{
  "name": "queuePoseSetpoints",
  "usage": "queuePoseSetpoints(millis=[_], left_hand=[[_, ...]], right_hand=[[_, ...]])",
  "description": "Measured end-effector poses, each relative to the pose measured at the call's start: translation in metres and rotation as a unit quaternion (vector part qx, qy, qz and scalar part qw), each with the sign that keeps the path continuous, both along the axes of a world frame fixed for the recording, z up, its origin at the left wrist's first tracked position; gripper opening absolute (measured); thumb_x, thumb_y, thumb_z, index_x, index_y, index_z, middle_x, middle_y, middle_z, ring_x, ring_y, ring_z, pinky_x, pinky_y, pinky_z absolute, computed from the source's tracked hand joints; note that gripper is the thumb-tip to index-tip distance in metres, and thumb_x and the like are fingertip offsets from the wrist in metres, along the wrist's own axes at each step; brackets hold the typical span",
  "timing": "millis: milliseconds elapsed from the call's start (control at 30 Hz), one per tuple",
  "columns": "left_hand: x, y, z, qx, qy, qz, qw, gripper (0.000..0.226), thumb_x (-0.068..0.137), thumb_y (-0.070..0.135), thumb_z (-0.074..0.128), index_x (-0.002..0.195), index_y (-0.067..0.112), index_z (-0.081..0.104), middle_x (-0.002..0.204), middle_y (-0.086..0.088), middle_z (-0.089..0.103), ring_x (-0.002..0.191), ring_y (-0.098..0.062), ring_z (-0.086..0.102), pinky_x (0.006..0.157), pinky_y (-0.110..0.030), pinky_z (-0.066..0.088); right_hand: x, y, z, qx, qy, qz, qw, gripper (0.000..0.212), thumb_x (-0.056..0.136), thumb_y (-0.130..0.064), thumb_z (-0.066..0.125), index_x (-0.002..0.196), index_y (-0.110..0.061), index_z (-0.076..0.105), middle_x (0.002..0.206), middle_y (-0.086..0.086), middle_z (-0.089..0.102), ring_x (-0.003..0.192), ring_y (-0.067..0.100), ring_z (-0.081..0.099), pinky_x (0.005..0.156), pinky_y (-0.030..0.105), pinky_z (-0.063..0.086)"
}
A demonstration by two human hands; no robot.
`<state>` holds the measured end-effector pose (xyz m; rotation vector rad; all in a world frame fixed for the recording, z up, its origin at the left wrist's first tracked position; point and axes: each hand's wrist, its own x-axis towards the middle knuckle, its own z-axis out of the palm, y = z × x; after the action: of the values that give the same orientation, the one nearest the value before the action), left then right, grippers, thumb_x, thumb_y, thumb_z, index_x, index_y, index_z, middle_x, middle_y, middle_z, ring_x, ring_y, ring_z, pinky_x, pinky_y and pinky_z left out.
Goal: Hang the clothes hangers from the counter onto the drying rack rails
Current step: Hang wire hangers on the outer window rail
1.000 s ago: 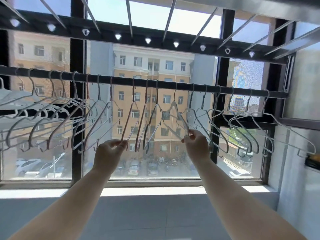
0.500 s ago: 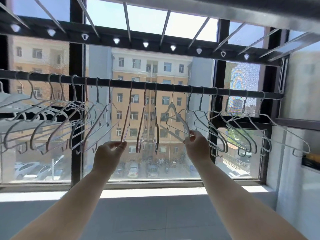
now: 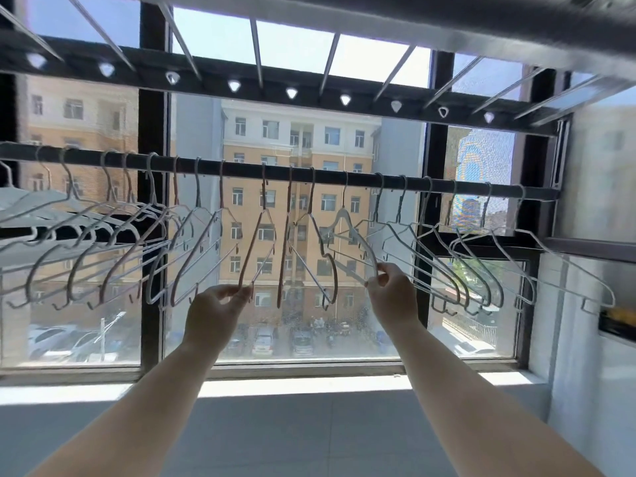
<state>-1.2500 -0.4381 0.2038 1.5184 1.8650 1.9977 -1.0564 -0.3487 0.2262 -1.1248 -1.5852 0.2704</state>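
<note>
About nineteen hangers hang by their hooks along one dark round rail that crosses the window; at the far left they overlap, so the count is not certain. Most are thin wire in pale grey or white, with curved shoulders and small hooked ends. A few near the middle are pinkish.

The left hand reaches up, and its thumb and forefinger pinch the lower corner of a pink wire hanger that is hooked on the rail. The right hand pinches the shoulder tip of a grey hanger with a broader, flatter neck, also hooked on the rail. Two more pinkish hangers hang edge-on between the two hands, apart from both.

Above the rail runs a dark flat beam with nine small triangular holes, and slim silver bars fan out from it overhead.

Behind everything is a window with black frames. Through it a tan and white building and rows of parked cars show. A pale sill lies in sunlight below the glass.
</note>
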Motion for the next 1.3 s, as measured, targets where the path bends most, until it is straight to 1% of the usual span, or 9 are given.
queuePoseSetpoints(millis=[133, 400, 567, 667, 867, 967, 1100, 1233, 1300], left_hand=[[-0.001, -0.001, -0.001, 0.004, 0.01, 0.005, 1.0, 0.033, 0.088, 0.018, 0.055, 0.109, -0.007, 0.061, 0.116, -0.023, 0.062, 0.104, -0.039, 0.058, 0.086, -0.033, 0.042], [0.0, 0.002, -0.004, 0.048, 0.046, 0.063, 0.996, 0.046, 0.084, 0.016, 0.061, 0.125, -0.001, 0.047, 0.129, -0.021, 0.048, 0.122, -0.032, 0.044, 0.102, -0.04, 0.034], [0.011, -0.009, -0.005, 0.087, 0.107, 0.108, 0.985, 0.045, 0.08, 0.016, 0.067, 0.118, -0.004, 0.052, 0.125, -0.023, 0.051, 0.121, -0.035, 0.042, 0.102, -0.035, 0.027], [0.029, -0.017, -0.004, 0.092, 0.152, 0.074, 0.981, 0.056, 0.075, 0.043, 0.051, 0.108, -0.002, 0.058, 0.116, -0.02, 0.057, 0.114, -0.035, 0.048, 0.097, -0.029, 0.026], [0.095, -0.026, -0.013, 0.075, 0.145, 0.033, 0.986, 0.021, 0.084, 0.01, 0.063, 0.103, 0.0, 0.064, 0.113, -0.017, 0.062, 0.113, -0.034, 0.049, 0.094, -0.03, 0.029], [0.143, -0.029, -0.021, 0.046, 0.118, -0.012, 0.992, 0.016, 0.085, 0.011, 0.06, 0.1, 0.006, 0.066, 0.111, -0.011, 0.064, 0.112, -0.029, 0.052, 0.088, -0.026, 0.031], [0.219, -0.036, -0.029, 0.001, 0.099, -0.093, 0.991, 0.01, 0.084, 0.018, 0.062, 0.089, 0.012, 0.068, 0.093, -0.009, 0.07, 0.093, -0.029, 0.063, 0.082, -0.032, 0.044], [0.311, -0.044, -0.038, -0.044, 0.108, -0.181, 0.977, 0.02, 0.085, 0.01, 0.061, 0.075, 0.028, 0.063, 0.081, -0.004, 0.066, 0.078, -0.023, 0.062, 0.068, -0.025, 0.04], [0.361, -0.044, -0.043, -0.064, 0.109, -0.226, 0.966, 0.017, 0.085, 0.012, 0.061, 0.076, 0.025, 0.065, 0.08, -0.005, 0.065, 0.076, -0.02, 0.059, 0.063, -0.025, 0.039]], right_hand=[[-0.001, 0.001, -0.001, 0.001, 0.007, -0.004, 1.0, 0.028, 0.093, -0.003, 0.046, 0.119, 0.002, 0.054, 0.109, 0.018, 0.065, 0.1, 0.029, 0.061, 0.08, 0.026, 0.045], [0.004, -0.009, -0.005, 0.023, 0.011, -0.008, 1.0, 0.03, 0.092, -0.007, 0.048, 0.122, -0.002, 0.052, 0.108, 0.011, 0.064, 0.099, 0.025, 0.061, 0.081, 0.023, 0.043], [0.018, -0.017, -0.008, 0.018, 0.009, -0.016, 1.0, 0.03, 0.093, -0.008, 0.048, 0.121, -0.003, 0.053, 0.109, 0.011, 0.064, 0.099, 0.025, 0.06, 0.08, 0.021, 0.041], [0.033, -0.024, -0.008, 0.017, 0.006, -0.013, 1.0, 0.028, 0.093, -0.009, 0.047, 0.119, -0.004, 0.054, 0.109, 0.011, 0.064, 0.099, 0.024, 0.06, 0.081, 0.022, 0.042], [0.094, -0.051, -0.013, 0.035, -0.068, -0.008, 0.997, 0.025, 0.093, -0.008, 0.047, 0.115, -0.005, 0.059, 0.109, 0.011, 0.066, 0.099, 0.022, 0.062, 0.076, 0.019, 0.042], [0.142, -0.069, -0.017, 0.014, -0.108, -0.004, 0.994, 0.026, 0.093, -0.01, 0.047, 0.115, -0.006, 0.06, 0.109, 0.009, 0.066, 0.096, 0.02, 0.062, 0.077, 0.019, 0.043], [0.217, -0.095, -0.027, -0.015, -0.135, -0.019, 0.991, 0.024, 0.092, -0.011, 0.047, 0.112, -0.008, 0.062, 0.108, 0.007, 0.066, 0.095, 0.018, 0.061, 0.071, 0.015, 0.036], [0.307, -0.125, -0.039, -0.046, -0.15, -0.039, 0.987, 0.023, 0.092, -0.012, 0.048, 0.111, -0.009, 0.062, 0.106, 0.004, 0.067, 0.082, 0.009, 0.051, 0.069, 0.015, 0.034], [0.356, -0.142, -0.045, -0.065, -0.151, -0.055, 0.985, 0.023, 0.092, -0.013, 0.049, 0.111, -0.009, 0.061, 0.102, 0.004, 0.066, 0.081, 0.008, 0.048, 0.07, 0.016, 0.034]])
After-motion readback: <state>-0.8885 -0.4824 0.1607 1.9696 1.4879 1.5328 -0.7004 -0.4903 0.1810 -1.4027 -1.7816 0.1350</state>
